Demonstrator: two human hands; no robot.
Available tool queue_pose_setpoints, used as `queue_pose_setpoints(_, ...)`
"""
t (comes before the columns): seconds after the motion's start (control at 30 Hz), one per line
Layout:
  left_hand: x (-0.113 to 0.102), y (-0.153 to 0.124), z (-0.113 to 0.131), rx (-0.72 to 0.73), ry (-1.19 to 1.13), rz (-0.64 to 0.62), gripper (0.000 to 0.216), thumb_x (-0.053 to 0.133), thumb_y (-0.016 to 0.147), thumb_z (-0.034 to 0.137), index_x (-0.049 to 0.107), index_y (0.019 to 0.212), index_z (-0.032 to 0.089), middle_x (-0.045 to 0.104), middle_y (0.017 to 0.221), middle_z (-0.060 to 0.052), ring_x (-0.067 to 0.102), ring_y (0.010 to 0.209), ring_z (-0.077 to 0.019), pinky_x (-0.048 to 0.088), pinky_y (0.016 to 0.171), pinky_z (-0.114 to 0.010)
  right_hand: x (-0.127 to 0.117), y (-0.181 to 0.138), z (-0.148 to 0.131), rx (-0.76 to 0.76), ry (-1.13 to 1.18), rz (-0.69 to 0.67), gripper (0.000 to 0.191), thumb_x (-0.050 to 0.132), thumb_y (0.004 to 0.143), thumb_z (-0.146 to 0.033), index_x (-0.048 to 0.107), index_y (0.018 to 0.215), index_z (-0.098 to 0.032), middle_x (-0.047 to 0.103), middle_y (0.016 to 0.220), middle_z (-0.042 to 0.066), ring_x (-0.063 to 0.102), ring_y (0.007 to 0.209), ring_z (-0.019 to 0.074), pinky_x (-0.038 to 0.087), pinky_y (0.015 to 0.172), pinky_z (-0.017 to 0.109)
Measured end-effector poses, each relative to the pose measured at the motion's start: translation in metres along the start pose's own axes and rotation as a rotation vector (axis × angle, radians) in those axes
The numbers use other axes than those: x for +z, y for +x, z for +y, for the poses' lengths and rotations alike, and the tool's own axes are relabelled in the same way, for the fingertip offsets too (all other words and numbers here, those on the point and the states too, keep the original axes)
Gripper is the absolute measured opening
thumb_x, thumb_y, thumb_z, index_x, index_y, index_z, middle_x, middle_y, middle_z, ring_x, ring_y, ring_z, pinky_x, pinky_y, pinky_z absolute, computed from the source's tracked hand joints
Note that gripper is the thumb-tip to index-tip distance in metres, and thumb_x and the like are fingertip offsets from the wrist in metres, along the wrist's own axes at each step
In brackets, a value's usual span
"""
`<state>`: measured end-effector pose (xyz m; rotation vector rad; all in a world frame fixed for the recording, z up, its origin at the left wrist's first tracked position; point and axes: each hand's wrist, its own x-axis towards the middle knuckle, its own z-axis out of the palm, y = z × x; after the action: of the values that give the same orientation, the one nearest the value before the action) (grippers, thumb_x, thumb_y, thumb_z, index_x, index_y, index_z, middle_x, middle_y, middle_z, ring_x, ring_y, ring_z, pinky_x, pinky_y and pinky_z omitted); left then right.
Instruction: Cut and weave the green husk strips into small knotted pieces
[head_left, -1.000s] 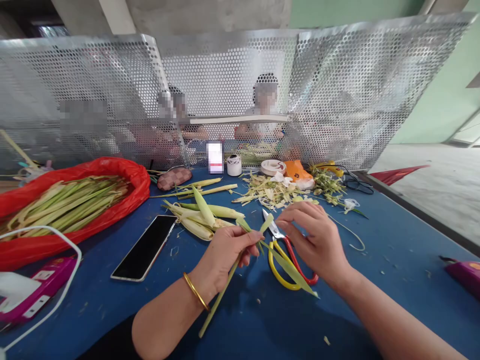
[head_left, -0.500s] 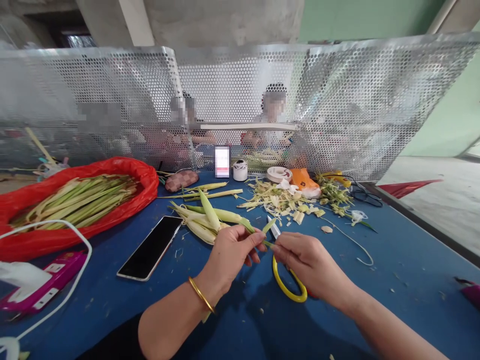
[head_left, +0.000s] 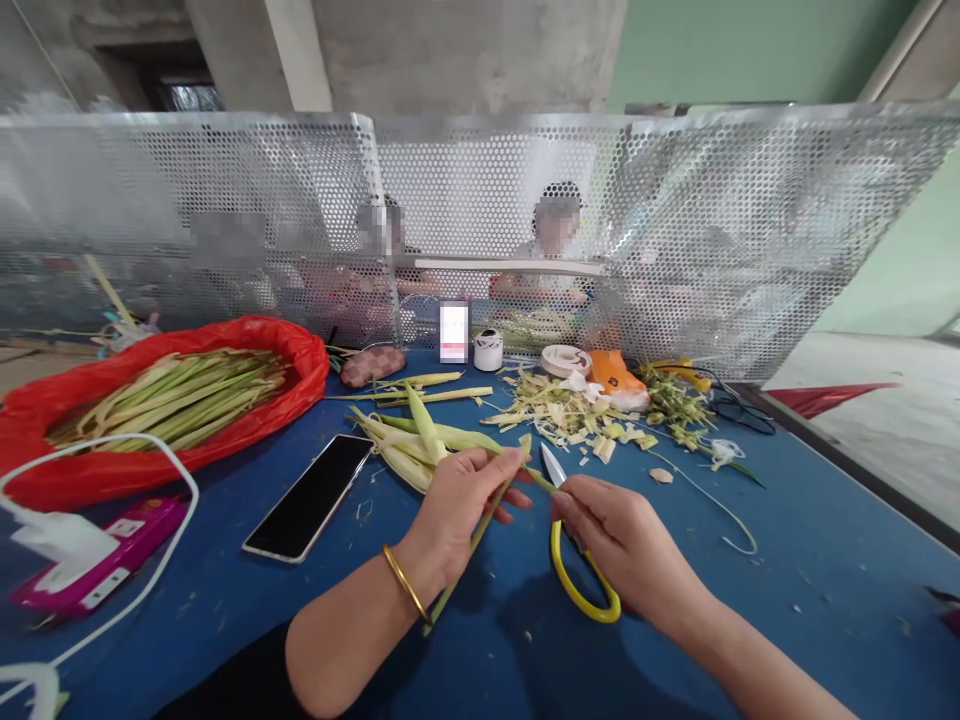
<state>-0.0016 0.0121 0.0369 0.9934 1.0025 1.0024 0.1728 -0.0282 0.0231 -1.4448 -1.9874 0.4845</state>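
My left hand [head_left: 469, 500], with a gold bangle at its wrist, pinches a pale green husk strip [head_left: 542, 481] that looks like corn husk. A long narrow tail of green strip hangs below the left palm toward the table. The thumb and fingers of my right hand [head_left: 619, 535] are closed on the strip's other end, so it spans the short gap between both hands. Under and beside the right hand lie scissors [head_left: 585, 598] with yellow handles, blades pointing away; the hand partly covers them. Behind my left hand rests a bunch of pale husks [head_left: 405, 460].
On the blue table [head_left: 675, 650] are a black phone [head_left: 309, 500], a purple power strip [head_left: 112, 560] with a white cable, and a red bag [head_left: 300, 355] of long strips. Husk scraps [head_left: 555, 405], white tape [head_left: 566, 360] and a lit phone [head_left: 453, 332] stand before a perforated metal screen [head_left: 465, 180]; people sit behind it.
A long strip tail now shows below my left hand. The short upright piece at my left fingertips lies closer to them. The view has shifted slightly; the scissors stay on the table.
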Motion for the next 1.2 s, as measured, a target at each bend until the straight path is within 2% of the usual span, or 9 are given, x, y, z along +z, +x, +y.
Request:
queue_pose_setpoints(0.1,0.001,0.001,-0.006,0.061,0.038,0.050,0.019,0.075,0.068,0.029,0.070,0.079,0.014,0.071,0.074,-0.005,0.061,0.055,-0.0107,0.041,0.044,-0.017,0.001,-0.001,-0.004,-0.049,-0.013,-0.001,0.035,0.037,0.097,-0.034,0.045,0.066,-0.021,0.052,0.061,-0.002,0.046,0.055,0.0122,0.032,0.053,0.022)
queue_pose_setpoints(0.3,0.007,0.001,-0.016,0.120,0.073,0.129,0.012,0.071,0.071,0.023,0.070,0.078,0.014,0.072,0.072,-0.005,0.060,0.053,-0.0105,0.045,0.047,-0.019,0.006,-0.005,-0.010,-0.315,-0.213,0.030,0.032,0.035,0.097,-0.022,0.038,0.065,-0.021,0.047,0.060,-0.002,0.042,0.055,0.0124,0.029,0.059,0.026)
queue_pose_setpoints(0.57,0.002,-0.001,0.004,-0.025,-0.099,0.055,0.030,0.061,0.082,0.044,0.068,0.085,0.015,0.073,0.083,-0.008,0.068,0.063,-0.0157,0.049,0.052,-0.022,0.001,-0.001,0.002,0.008,-0.009,0.066,0.037,0.036,0.098,-0.039,0.045,0.067,-0.021,0.051,0.061,-0.002,0.047,0.056,0.0124,0.031,0.053,0.022)
queue_pose_setpoints(0.7,0.001,0.000,0.000,-0.011,-0.084,0.054,0.018,0.073,0.072,0.030,0.069,0.080,0.014,0.072,0.080,-0.006,0.066,0.061,-0.0127,0.046,0.049,-0.019,0.004,-0.002,0.003,-0.003,-0.028,0.061,0.035,0.040,0.097,-0.036,0.044,0.066,-0.021,0.051,0.060,-0.002,0.045,0.054,0.0122,0.031,0.051,0.022)
queue_pose_setpoints(0.83,0.004,0.002,-0.009,0.092,-0.036,0.152,0.013,0.073,0.068,0.021,0.069,0.077,0.013,0.072,0.072,-0.005,0.062,0.054,-0.0104,0.043,0.048,-0.018,0.007,-0.003,0.001,-0.082,-0.139,0.053,0.032,0.040,0.097,-0.030,0.047,0.066,-0.021,0.054,0.060,-0.001,0.046,0.052,0.0130,0.032,0.050,0.023)
queue_pose_setpoints(0.93,0.006,0.000,-0.010,0.066,-0.085,0.166,0.015,0.074,0.070,0.024,0.068,0.079,0.013,0.072,0.074,-0.005,0.066,0.061,-0.0126,0.047,0.055,-0.020,0.005,-0.005,-0.004,-0.206,-0.245,0.259,0.018,0.044,0.095,-0.027,0.059,0.086,-0.020,0.064,0.077,0.004,0.058,0.069,0.0172,0.040,0.062,0.027)
queue_pose_setpoints(1.03,0.009,-0.004,-0.008,0.014,-0.222,0.079,0.021,0.071,0.074,0.034,0.068,0.081,0.014,0.073,0.079,-0.007,0.069,0.075,-0.0162,0.051,0.072,-0.025,0.003,-0.011,-0.010,-0.398,-0.340,0.507,0.014,0.053,0.091,-0.021,0.062,0.102,-0.020,0.067,0.090,0.007,0.060,0.082,0.0208,0.040,0.076,0.034)
queue_pose_setpoints(1.1,0.011,-0.007,-0.006,-0.008,-0.298,0.024,0.023,0.069,0.076,0.036,0.068,0.080,0.014,0.074,0.080,-0.008,0.068,0.081,-0.0172,0.051,0.079,-0.026,0.008,-0.016,-0.014,-0.438,-0.271,0.448,0.012,0.054,0.090,-0.018,0.064,0.097,-0.021,0.067,0.082,0.004,0.060,0.073,0.0181,0.041,0.071,0.032)
queue_pose_setpoints(1.2,0.014,-0.011,-0.006,-0.020,-0.329,0.012,0.018,0.075,0.070,0.028,0.068,0.080,0.015,0.074,0.081,-0.007,0.068,0.084,-0.0169,0.050,0.081,-0.025,0.026,-0.018,-0.019,-0.189,0.055,0.138,0.014,0.052,0.092,-0.027,0.064,0.094,-0.020,0.066,0.081,0.004,0.061,0.071,0.0177,0.045,0.064,0.029)
